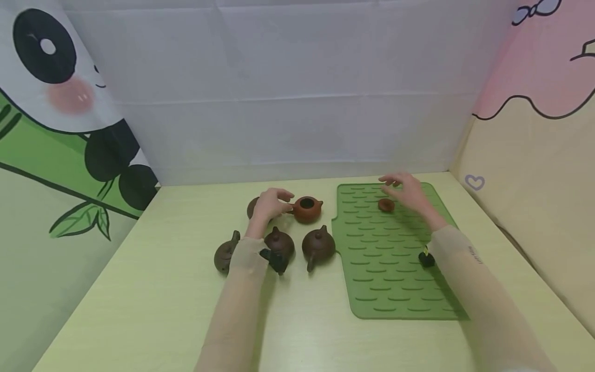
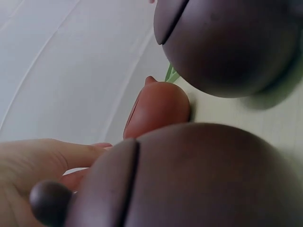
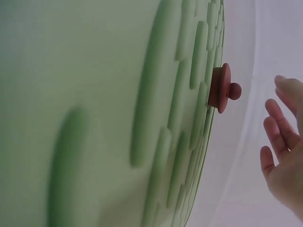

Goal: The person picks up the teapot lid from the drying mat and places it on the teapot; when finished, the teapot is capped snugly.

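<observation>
My left hand [image 1: 269,204] is at the handle of a reddish-brown teapot [image 1: 307,210], fingers curved around it; the grip is partly hidden. This pot's top is open, showing a dark round hole. In the left wrist view, a dark teapot [image 2: 203,175] covers part of the hand [image 2: 28,165]. My right hand [image 1: 409,194] hovers over the green mat, fingers apart and holding nothing. Below it a reddish-brown teapot lid [image 1: 386,205] lies on the mat. In the right wrist view, that lid [image 3: 221,89] sits knob outward, apart from the fingertips.
Dark brown teapots stand near my left forearm: one [image 1: 318,245] beside the mat, another [image 1: 280,243] partly behind the wrist camera, one [image 1: 225,256] at the left and one [image 1: 252,207] behind the hand. The ridged green mat [image 1: 386,279] covers the table's right side. A white cloth wall [image 1: 297,129] rises behind.
</observation>
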The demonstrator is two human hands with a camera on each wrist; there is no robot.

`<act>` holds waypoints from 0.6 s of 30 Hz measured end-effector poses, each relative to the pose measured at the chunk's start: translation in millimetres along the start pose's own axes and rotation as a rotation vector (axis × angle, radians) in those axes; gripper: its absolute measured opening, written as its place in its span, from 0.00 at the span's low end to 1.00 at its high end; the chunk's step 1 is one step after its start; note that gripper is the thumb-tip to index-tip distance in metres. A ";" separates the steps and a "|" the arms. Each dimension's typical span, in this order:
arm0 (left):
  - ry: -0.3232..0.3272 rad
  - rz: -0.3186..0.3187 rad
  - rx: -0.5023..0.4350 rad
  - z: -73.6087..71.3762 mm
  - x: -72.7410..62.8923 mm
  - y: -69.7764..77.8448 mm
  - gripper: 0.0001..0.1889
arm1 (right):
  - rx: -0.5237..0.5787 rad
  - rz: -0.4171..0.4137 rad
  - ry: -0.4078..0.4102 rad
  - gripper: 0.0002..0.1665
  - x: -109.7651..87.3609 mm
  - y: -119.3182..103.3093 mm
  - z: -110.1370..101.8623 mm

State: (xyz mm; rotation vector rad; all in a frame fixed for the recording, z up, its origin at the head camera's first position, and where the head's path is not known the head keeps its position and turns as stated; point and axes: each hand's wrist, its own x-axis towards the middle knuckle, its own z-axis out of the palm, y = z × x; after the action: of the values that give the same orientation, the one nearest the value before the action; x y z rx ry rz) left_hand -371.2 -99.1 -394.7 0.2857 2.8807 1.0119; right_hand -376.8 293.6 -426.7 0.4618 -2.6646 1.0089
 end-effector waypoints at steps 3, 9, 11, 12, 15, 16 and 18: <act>-0.001 -0.015 -0.005 2.5 -0.2 1.2 0.18 | -0.044 0.020 -0.060 0.22 -2.3 2.7 -3.8; -0.014 -0.040 -0.022 6.0 -3.1 1.5 0.17 | -0.108 0.069 -0.177 0.20 -5.8 5.8 -6.9; -0.012 -0.052 -0.025 6.8 -3.1 0.5 0.15 | -0.119 0.085 -0.214 0.20 -6.1 7.2 -7.0; -0.012 -0.057 -0.027 7.1 -3.0 -0.2 0.15 | -0.122 0.090 -0.234 0.20 -6.4 7.5 -7.1; -0.004 -0.074 -0.031 7.7 -0.9 -2.5 0.13 | -0.116 0.111 -0.281 0.20 -6.8 7.7 -7.7; -0.002 -0.078 -0.032 7.6 -0.1 -3.0 0.13 | -0.112 0.116 -0.291 0.20 -6.9 7.9 -8.2; 0.001 -0.086 -0.037 7.2 1.7 -3.5 0.13 | -0.109 0.115 -0.302 0.19 -7.4 7.9 -9.3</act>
State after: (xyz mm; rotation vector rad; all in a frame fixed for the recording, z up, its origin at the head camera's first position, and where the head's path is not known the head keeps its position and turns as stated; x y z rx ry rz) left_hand -372.4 -97.0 -402.4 0.1579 2.8445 1.0500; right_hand -371.9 307.0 -427.3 0.4755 -3.0282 0.8789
